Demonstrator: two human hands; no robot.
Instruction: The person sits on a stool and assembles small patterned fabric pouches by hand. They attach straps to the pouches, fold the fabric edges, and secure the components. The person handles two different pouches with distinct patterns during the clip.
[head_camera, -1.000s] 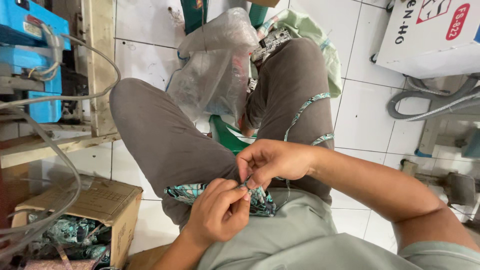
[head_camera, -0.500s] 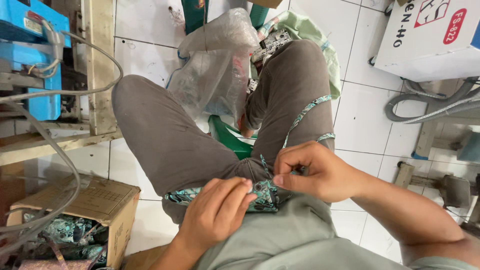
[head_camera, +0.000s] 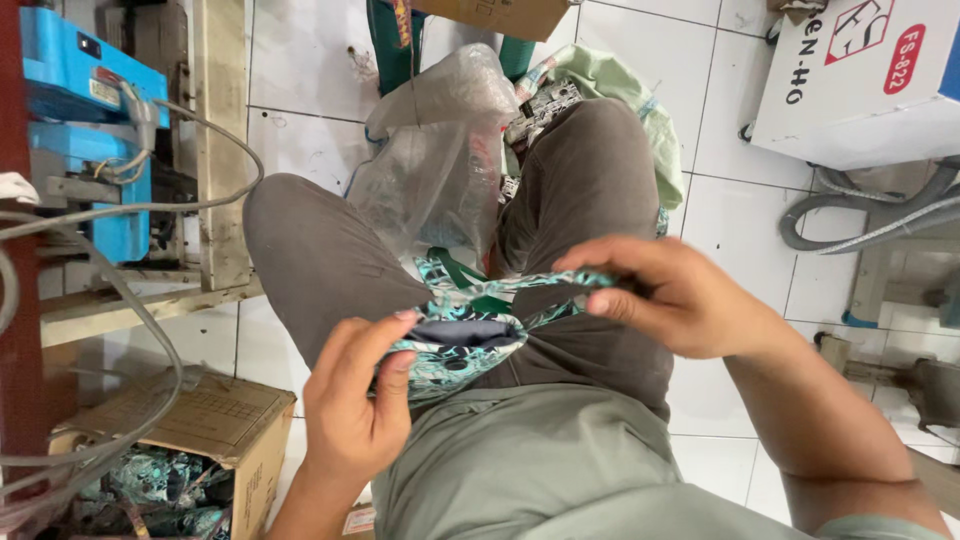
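Now 2 hands — left hand (head_camera: 350, 405), right hand (head_camera: 665, 295) — on patterned fabric (head_camera: 470, 335)

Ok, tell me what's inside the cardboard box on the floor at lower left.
The open cardboard box holds bundled teal patterned fabric pieces, like the piece in both hands. Grey cables cross its top; deeper contents are hidden.

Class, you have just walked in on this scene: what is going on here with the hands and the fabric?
A seated person stretches a teal patterned fabric piece across their lap. The left hand grips its wider, pouch-like end, and the right hand pinches the narrow strap end, pulled to the side. A clear plastic bag sits on the tiled floor between the knees, and a cardboard box of similar patterned pieces stands at the left.
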